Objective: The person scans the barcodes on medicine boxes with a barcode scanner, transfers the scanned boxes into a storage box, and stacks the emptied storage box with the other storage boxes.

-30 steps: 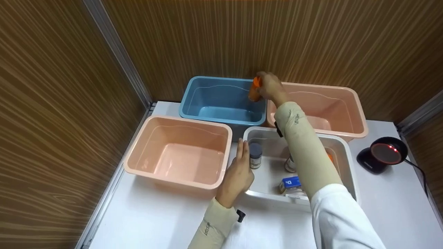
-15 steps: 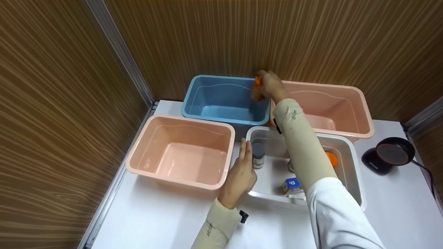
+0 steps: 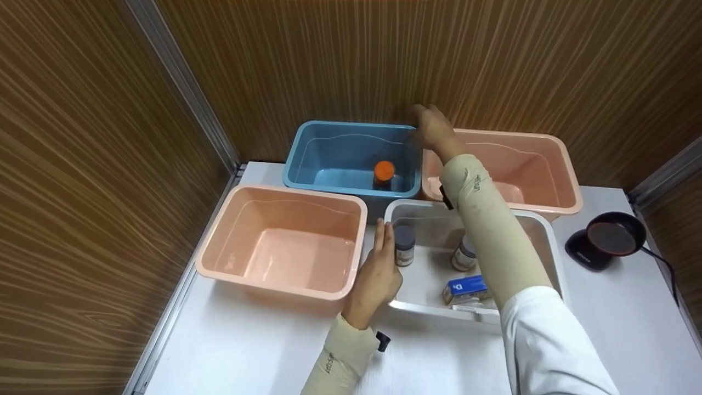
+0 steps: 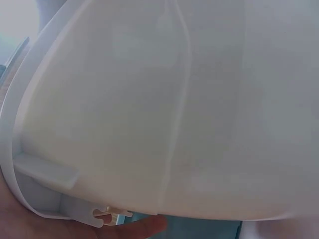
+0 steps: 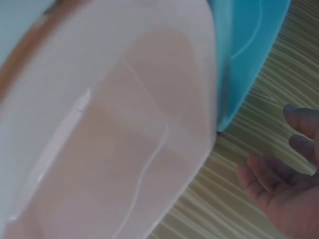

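Note:
An orange-capped bottle [image 3: 384,171] stands inside the blue bin [image 3: 341,178], near its front right side. Over that bin's back right corner is my right hand [image 3: 435,130], blurred in the head view and holding nothing. The right wrist view shows the right hand [image 5: 289,191] with loosely bent, spread fingers. My left hand [image 3: 377,278] rests along the left rim of the white bin [image 3: 426,285], fingers straight. Just inside that rim is a dark-lidded jar [image 3: 405,246]. A second jar [image 3: 464,257] and a blue box [image 3: 466,286] lie further right, partly behind my right forearm.
One pink bin [image 3: 296,258] stands at the left, another [image 3: 540,170] at the back right beside the blue one. A black scanner [image 3: 606,241] with a cable is on the table's right. Wood-patterned walls [image 3: 340,60] enclose the back and sides.
My right hand has let go of the orange bottle, which has dropped into the blue bin. That hand has lifted slightly. The left hand stays on the white bin's rim.

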